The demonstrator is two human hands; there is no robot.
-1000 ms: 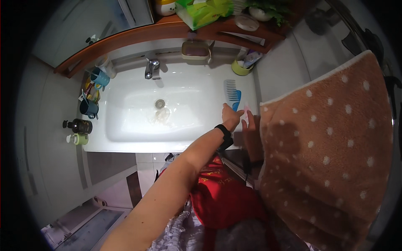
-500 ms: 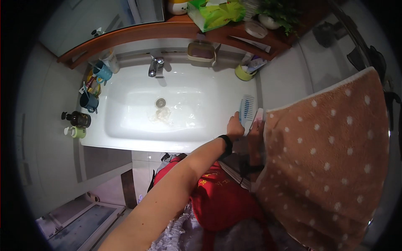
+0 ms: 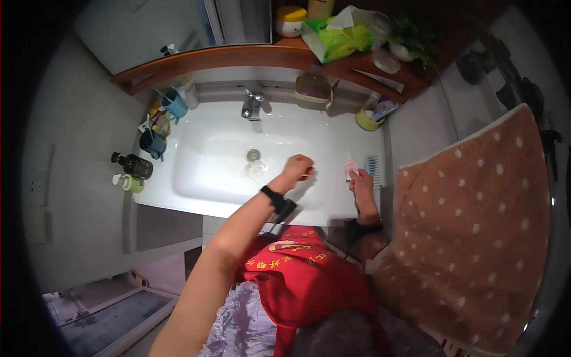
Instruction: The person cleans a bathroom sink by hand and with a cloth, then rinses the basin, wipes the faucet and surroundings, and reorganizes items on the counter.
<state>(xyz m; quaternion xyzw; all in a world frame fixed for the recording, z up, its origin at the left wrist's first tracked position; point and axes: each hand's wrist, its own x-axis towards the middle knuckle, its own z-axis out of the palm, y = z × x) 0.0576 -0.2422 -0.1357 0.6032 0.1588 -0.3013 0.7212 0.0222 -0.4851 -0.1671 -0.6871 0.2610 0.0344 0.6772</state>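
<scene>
Pinching pink comb [image 3: 350,166], right hand [image 3: 362,182] fingers

A white sink basin [image 3: 214,163] serves as the landmark, with a chrome tap [image 3: 251,105] at its back edge and a round drain [image 3: 254,155] at its middle. Left of the basin stand two blue mugs [image 3: 153,143], a dark pump bottle [image 3: 134,166] and a small green bottle [image 3: 129,183]. Behind the basin runs a curved wooden shelf [image 3: 238,56] bearing a green tissue pack [image 3: 336,38], a yellow-lidded jar [image 3: 289,21] and a small potted plant [image 3: 413,41]. Right of the basin sits a yellow-green cup [image 3: 369,121]; further right hangs a brown towel with white dots [image 3: 476,232].
</scene>
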